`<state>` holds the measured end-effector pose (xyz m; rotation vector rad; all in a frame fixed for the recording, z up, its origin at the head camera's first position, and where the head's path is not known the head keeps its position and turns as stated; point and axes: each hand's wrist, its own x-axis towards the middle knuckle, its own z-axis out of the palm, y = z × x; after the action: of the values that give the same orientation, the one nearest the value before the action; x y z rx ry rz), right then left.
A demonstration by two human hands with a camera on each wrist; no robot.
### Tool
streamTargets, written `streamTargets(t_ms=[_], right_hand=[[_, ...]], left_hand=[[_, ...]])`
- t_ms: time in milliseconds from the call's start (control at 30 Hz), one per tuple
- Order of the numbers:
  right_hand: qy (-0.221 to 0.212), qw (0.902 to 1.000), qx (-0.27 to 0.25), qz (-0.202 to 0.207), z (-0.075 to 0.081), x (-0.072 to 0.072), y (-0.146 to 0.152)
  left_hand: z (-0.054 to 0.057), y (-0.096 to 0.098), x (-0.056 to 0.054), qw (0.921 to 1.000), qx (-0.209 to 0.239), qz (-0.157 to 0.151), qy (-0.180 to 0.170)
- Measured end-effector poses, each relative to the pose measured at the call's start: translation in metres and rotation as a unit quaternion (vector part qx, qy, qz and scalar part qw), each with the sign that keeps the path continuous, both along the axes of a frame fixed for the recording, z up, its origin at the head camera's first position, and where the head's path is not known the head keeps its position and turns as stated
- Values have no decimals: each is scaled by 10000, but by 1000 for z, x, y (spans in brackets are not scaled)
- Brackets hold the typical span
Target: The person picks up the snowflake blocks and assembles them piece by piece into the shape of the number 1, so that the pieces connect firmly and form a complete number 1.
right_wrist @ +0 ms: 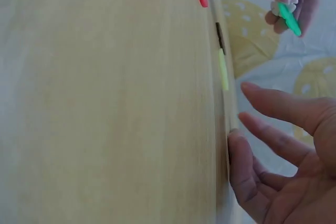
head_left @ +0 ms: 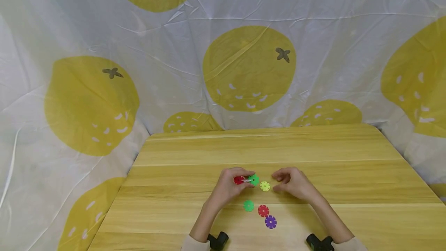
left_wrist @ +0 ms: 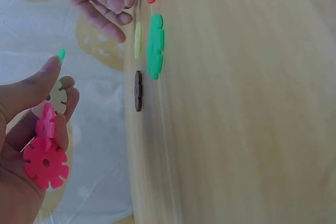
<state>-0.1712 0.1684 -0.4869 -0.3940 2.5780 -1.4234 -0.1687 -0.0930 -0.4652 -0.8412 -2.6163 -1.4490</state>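
My left hand [head_left: 228, 185] grips a small chain of joined notched plastic discs above the table. In the left wrist view the chain shows a red-pink disc [left_wrist: 46, 174], a second pink disc [left_wrist: 47, 124] and a white disc [left_wrist: 59, 98]. A green disc [right_wrist: 289, 19] sits at its outer end, by the thumb. My right hand [head_left: 294, 183] holds nothing; its fingers are loosely bent beside a yellow disc [head_left: 265, 186] lying on the table. Seen in the wrist views, a dark disc [left_wrist: 138, 91] lies near the yellow one, below the left hand.
Closer to me on the wooden table [head_left: 167, 196] lie a green disc [head_left: 248, 205], a red disc [head_left: 263, 210] and a purple disc [head_left: 270, 222], the last two touching or nearly so. A white cloth [head_left: 167, 53] with yellow fruit prints hangs behind the table.
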Motion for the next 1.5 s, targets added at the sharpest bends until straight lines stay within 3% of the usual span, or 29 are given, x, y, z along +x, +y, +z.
streamTargets(t_ms=[400, 800, 933, 1167, 1400, 1500], right_hand=[[-102, 9987, -338, 369, -10, -4, 0], [399, 9990, 169, 73, -15, 0, -15], [454, 9984, 259, 204, -16, 0, -18], [179, 9981, 76, 582, -11, 3, -21], [-475, 9898, -858, 1037, -11, 4, -25], [-504, 9881, -931, 1115, -12, 4, -25]], left_hand=[[-4, -1, -2, 9999, -55, -40, 75], [-7, -1, -2, 9999, -64, -42, -95], [-6, 0, -2, 9998, -20, -71, -158], [-6, 0, -1, 9996, 23, -100, -268], [-6, -1, -1, 9984, 200, -182, -494], [-5, -1, -1, 9977, 282, -173, -599]])
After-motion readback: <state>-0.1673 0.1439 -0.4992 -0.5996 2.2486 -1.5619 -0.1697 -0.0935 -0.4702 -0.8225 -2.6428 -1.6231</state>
